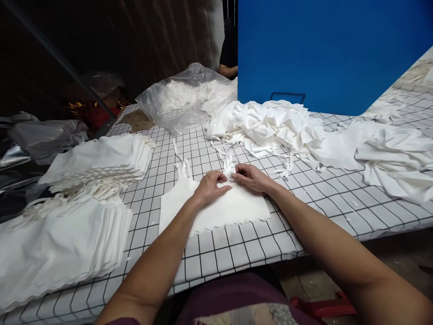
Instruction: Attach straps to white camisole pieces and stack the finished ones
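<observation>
A white camisole [237,205] with thin straps lies flat on the table in front of me, its scalloped hem toward me. My right hand [252,177] has its fingers pinched on the camisole's right strap [228,168], close to where it joins the top edge. Just left of that strap is my left hand [212,186], resting over the camisole with fingers curled and the thumb apart from them. Nothing shows between its thumb and fingers. The other strap [183,169] lies loose at the upper left.
Two stacks of white garments [98,155] [64,243] lie at left. A rumpled pile of white garments [270,124] stretches along the back and right. Behind are a clear plastic bag [189,97] and a tall blue panel [321,54]. Another person's arm [227,71] shows beside the panel.
</observation>
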Tool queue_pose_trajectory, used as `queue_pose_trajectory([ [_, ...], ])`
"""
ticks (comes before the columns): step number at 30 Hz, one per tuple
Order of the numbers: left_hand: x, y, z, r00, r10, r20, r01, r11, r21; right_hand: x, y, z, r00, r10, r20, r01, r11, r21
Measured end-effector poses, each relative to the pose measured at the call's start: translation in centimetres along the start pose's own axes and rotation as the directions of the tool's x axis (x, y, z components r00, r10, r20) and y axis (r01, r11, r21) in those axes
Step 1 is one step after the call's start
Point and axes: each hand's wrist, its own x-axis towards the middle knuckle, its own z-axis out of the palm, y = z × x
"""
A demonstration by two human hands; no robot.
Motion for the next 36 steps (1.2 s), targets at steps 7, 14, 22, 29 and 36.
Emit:
queue_pose_trajectory([
  [7,0.08,-0.36,0.67,1.000,0.018,-0.007,-0.018,0.996,-0.090,-0.21,-0.42,0.12,1.000,-0.017,0.010,0.018,0.995,-0.100],
  [14,0.14,-0.62,0.65,1.000,-0.005,-0.007,0.004,0.992,-0.125,-0.47,-0.10,0.05,0.999,-0.029,0.034,0.030,0.999,-0.027],
  [22,0.05,-0.81,0.33,1.000,-0.009,0.013,0.011,0.990,-0.144,-0.55,-0.22,-0.29,0.993,-0.096,0.070,0.103,0.990,-0.101],
  [29,0.08,-0.52,0.16,0.999,-0.011,0.035,0.016,0.991,-0.136,-0.53,-0.44,0.04,0.987,-0.143,0.078,0.151,0.983,-0.102],
  [36,0.20,-0.34,0.07,0.999,-0.012,0.042,0.018,0.989,-0.144,-0.41,-0.26,0.30,0.993,-0.116,0.014,0.116,0.993,-0.007],
])
